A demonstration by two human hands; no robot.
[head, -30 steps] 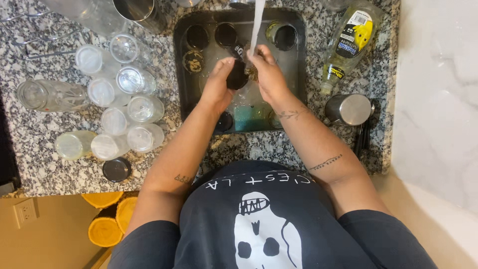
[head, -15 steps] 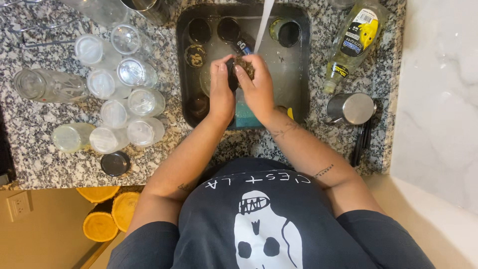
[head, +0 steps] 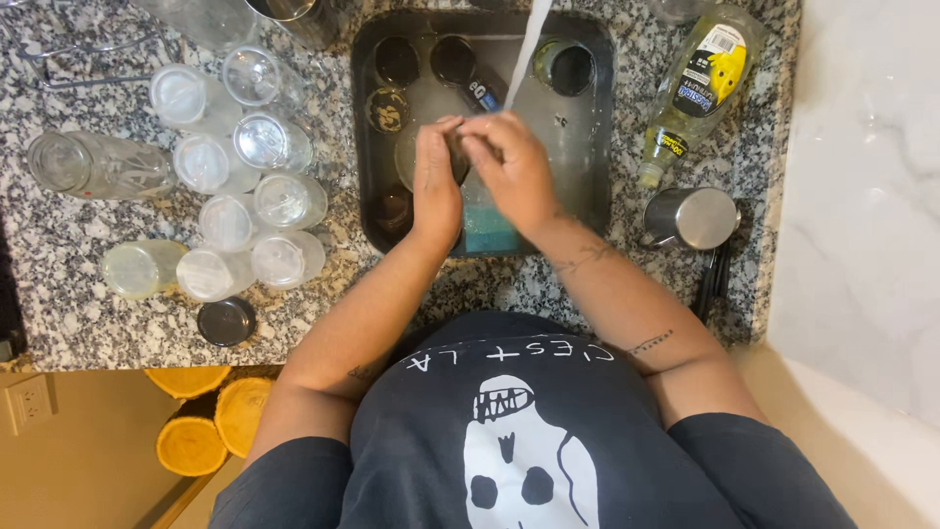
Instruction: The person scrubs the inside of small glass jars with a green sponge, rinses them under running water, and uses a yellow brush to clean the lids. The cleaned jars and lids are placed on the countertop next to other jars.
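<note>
Speckled granite counter (head: 88, 304) surrounds a dark rectangular sink (head: 364, 118), seen from straight above, and over its middle both hands meet under a thin stream of water (head: 526, 49) falling from the top edge. What they hold is mostly hidden: a small dark item (head: 456, 149) shows between the fingers, too covered to tell its kind. The left hand (head: 436, 181) curls its fingers round that item from the left, and the right hand (head: 514, 167) closes over it from the right, fingertips touching the left hand's, so both grips are closed tight around it. Just below the hands a blue-green sponge (head: 487, 230) lies on the sink floor. Several dark round lids (head: 397, 61) and a jar sit along the sink's far and left sides. Right of the sink a bottle of yellow dish soap (head: 690, 93) lies tilted on the counter, with a steel cup (head: 693, 217) near it. Left of the sink stands a cluster of clear glass jars (head: 255, 186), one larger jar (head: 93, 167) lying on its side, and a dark lid (head: 226, 321) near the counter's edge.
</note>
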